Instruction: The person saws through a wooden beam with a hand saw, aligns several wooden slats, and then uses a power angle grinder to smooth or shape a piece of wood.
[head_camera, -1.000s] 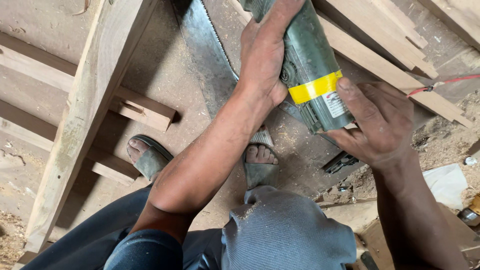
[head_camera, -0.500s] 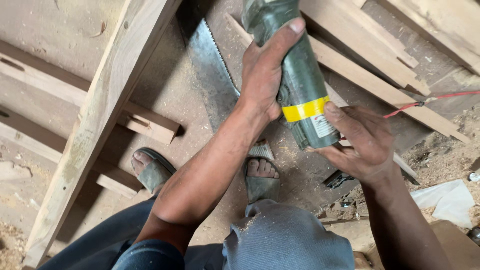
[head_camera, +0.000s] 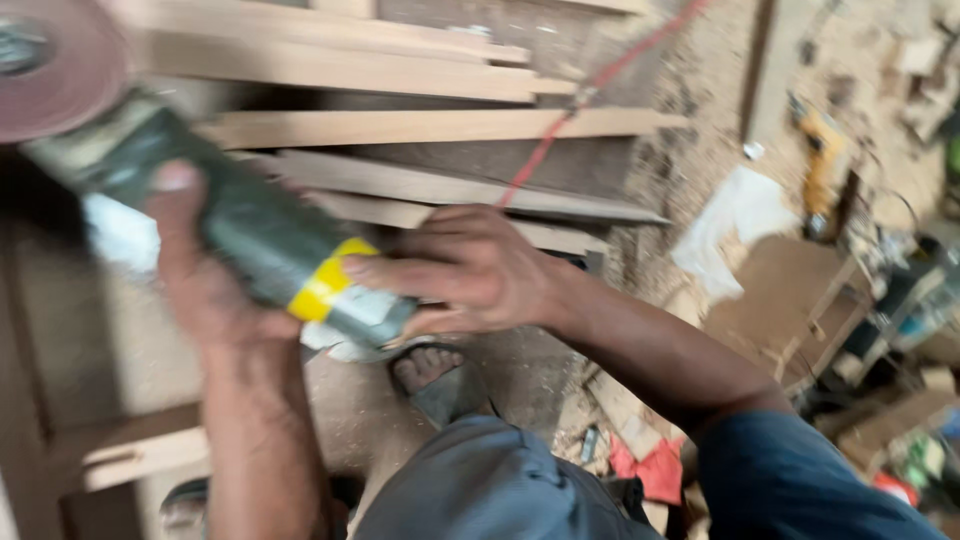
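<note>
Both hands are on a dark green power grinder, held in the air above the floor, near the picture's left side and over the person's own knees; the left hand is wrapped round the middle of the body, its grip closed on it with the thumb lying on top; the right hand is clamped on the rear end, fingers laid across the yellow band and the pale label beside it. At the front of the tool, in the top left corner, sits a reddish sanding disc; it is blurred, and whether it is turning cannot be told from this view.

Beyond the tool lie several long wooden planks stacked across the floor, with a red cord running over them; sawdust covers the ground to the right, where a yellow drill and a scrap of white paper rest well apart from the hands. A bare foot in a sandal shows just under the tool.

As a judgement, the risks are close at hand: the disc is near the left forearm and above an uncovered foot, so a slip or kick of the tool could bring it onto skin; the red cord, if it feeds the tool, could snag on a plank edge and jerk the grinder; loose sawdust makes poor footing.
</note>
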